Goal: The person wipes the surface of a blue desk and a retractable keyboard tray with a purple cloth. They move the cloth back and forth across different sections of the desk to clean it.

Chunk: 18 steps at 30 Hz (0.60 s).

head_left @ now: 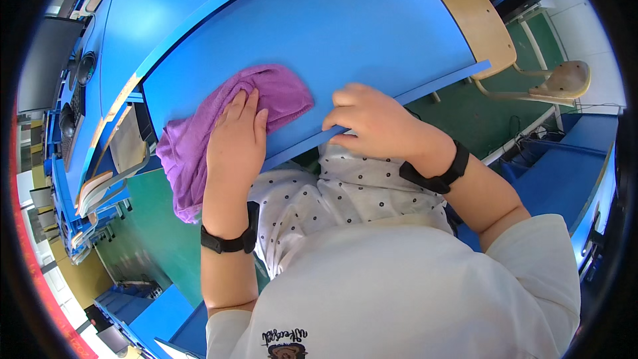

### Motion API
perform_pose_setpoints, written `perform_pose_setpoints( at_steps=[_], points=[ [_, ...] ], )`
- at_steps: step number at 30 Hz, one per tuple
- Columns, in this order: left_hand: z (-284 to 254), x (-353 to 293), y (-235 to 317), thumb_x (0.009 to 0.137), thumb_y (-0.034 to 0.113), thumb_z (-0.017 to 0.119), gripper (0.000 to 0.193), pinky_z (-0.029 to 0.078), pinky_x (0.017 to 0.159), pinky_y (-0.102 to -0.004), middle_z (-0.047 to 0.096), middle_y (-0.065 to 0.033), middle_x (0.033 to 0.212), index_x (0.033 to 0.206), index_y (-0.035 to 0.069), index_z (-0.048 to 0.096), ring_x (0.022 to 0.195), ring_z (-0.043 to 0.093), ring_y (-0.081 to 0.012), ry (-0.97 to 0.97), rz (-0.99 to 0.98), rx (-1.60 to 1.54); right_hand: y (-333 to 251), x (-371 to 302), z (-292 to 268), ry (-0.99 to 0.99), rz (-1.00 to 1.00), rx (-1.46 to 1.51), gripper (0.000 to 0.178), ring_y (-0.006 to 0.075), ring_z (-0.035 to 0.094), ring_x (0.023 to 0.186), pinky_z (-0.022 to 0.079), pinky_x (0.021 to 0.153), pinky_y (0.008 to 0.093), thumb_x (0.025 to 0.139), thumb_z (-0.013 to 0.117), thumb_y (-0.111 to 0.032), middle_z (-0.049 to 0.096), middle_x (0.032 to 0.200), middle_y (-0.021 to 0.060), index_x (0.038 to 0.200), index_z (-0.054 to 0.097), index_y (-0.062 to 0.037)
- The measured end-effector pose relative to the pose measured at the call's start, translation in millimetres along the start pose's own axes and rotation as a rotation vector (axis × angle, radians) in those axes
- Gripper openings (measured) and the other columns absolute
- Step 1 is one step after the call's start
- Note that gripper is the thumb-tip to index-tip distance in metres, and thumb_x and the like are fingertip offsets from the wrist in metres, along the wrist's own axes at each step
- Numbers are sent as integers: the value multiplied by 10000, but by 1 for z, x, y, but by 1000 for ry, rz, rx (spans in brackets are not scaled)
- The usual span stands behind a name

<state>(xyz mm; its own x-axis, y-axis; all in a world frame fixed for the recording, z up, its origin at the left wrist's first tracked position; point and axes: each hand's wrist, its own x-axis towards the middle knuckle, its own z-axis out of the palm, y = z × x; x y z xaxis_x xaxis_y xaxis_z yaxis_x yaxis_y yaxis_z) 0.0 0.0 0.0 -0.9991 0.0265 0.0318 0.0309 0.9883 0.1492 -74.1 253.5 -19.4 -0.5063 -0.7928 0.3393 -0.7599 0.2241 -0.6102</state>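
A crumpled purple cloth (193, 136) lies on the left front part of a flat blue board (332, 33), and one end hangs over the front edge. My left hand (237, 134) rests flat on the cloth, fingers stretched forward and pressing it to the surface. To its right, my right hand (362, 121) grips the raised blue lip (425, 90) along the board's near edge, fingers curled over the top and thumb underneath. Both wrists wear black bands.
A blue desk (143, 16) borders the board at the far left, with a monitor (50, 63), mouse (86, 68) and keyboard (75, 119). Wooden chairs stand left (129, 136) and right (478, 26). My lap is directly under the near edge; the floor (156, 219) is green.
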Motion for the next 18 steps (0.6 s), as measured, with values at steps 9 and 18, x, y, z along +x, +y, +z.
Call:
perform_pose_setpoints(
  at_steps=[9, 18],
  points=[
    [-4, -37, 24, 1022, 306, 507, 436, 464, 1028, -465, 575, -266, 1348, 1309, -6, 609, 1249, 553, -412, -5, -10, -33, -9, -9, -7, -57, 42, -74, 205, 286, 575, 907, 492, 776, 403, 719, 805, -186, 558, 867, 71, 860, 703, -79],
    [7, -46, 40, 975, 360, 581, 476, 498, 968, -471, 618, -216, 1260, 1235, -36, 630, 1141, 607, -402, 45, -10, 46, -3, -4, -4, -48, 54, -98, 218, 283, 578, 881, 489, 755, 406, 701, 820, -192, 564, 842, 60, 850, 695, -94]
  ],
)
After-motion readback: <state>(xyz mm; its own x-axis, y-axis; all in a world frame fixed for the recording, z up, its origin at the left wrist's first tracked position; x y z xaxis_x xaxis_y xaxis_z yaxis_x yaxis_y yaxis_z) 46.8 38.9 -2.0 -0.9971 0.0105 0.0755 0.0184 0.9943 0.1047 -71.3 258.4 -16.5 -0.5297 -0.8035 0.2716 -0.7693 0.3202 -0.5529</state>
